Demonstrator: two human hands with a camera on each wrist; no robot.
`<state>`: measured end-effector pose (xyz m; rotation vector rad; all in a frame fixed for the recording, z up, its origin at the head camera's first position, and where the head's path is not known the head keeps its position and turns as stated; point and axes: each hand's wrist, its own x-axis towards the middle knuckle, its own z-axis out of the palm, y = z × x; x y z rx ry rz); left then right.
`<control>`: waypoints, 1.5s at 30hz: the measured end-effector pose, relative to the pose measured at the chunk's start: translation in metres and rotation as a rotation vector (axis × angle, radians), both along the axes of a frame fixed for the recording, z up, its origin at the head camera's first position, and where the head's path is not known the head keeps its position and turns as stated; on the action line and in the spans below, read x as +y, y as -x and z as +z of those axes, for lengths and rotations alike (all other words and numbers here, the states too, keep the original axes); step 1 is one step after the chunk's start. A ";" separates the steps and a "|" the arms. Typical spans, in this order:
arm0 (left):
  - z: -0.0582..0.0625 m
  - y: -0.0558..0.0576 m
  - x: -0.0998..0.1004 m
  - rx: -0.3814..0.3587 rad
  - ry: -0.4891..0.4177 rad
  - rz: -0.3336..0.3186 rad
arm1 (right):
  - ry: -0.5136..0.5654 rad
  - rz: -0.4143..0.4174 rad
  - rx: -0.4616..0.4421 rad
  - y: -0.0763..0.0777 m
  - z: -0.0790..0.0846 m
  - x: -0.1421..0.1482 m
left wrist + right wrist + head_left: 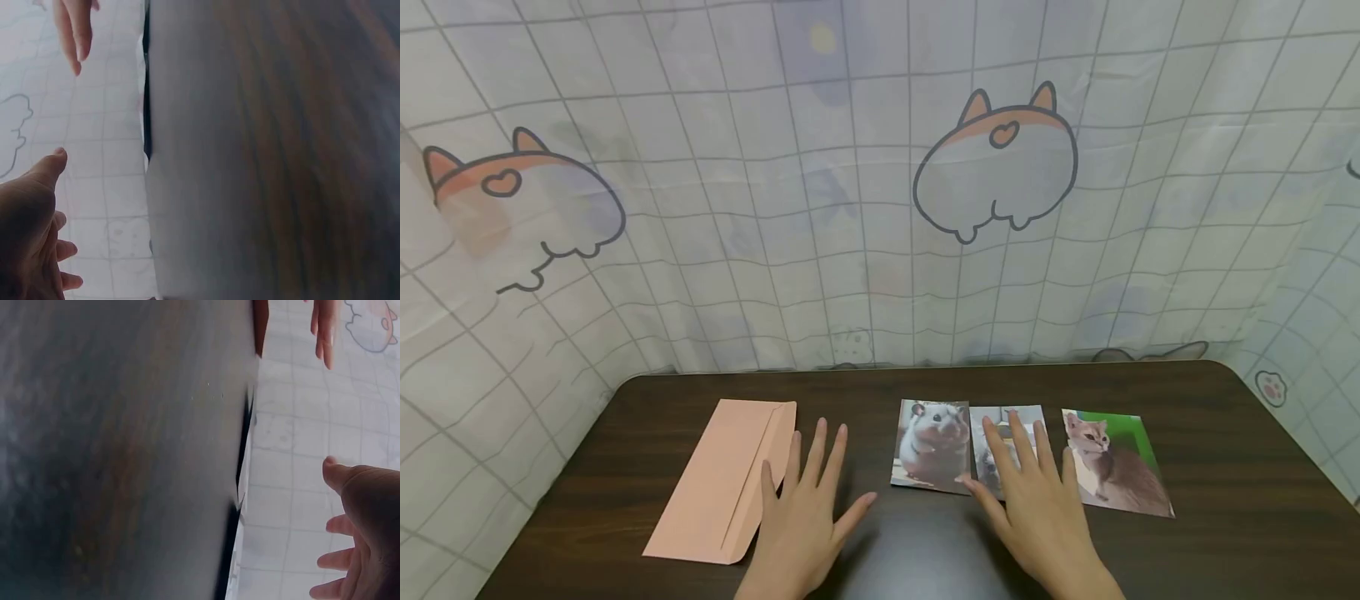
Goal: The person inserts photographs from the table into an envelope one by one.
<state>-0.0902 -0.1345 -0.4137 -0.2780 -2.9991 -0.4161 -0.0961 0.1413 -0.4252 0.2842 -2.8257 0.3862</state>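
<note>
My left hand (801,521) is held above the table with its fingers spread, just right of a pink envelope (718,483); nothing is in it. My right hand (1041,512), fingers also spread, hovers in front of a middle photo card (988,454) and hides much of its picture. To the left of that card lies a photo of a hamster (934,442). A photo of a cat (1120,467) on a green background lies to its right. Both wrist views show the hands, left (28,219) and right (369,519), raised off the tabletop and holding nothing.
The dark wooden table (910,558) has rounded far corners. A white checked curtain (865,208) with cartoon corgi prints hangs behind it and along both sides.
</note>
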 end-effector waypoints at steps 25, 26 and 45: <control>-0.002 0.002 -0.047 -0.145 -0.041 0.043 | 0.075 0.106 -0.019 0.016 -0.002 -0.002; -0.002 0.002 -0.048 -0.144 -0.040 0.043 | 0.077 0.112 -0.017 0.018 -0.002 -0.002; -0.002 0.007 -0.082 -0.042 -0.006 0.043 | 0.152 0.171 0.017 0.038 0.005 0.002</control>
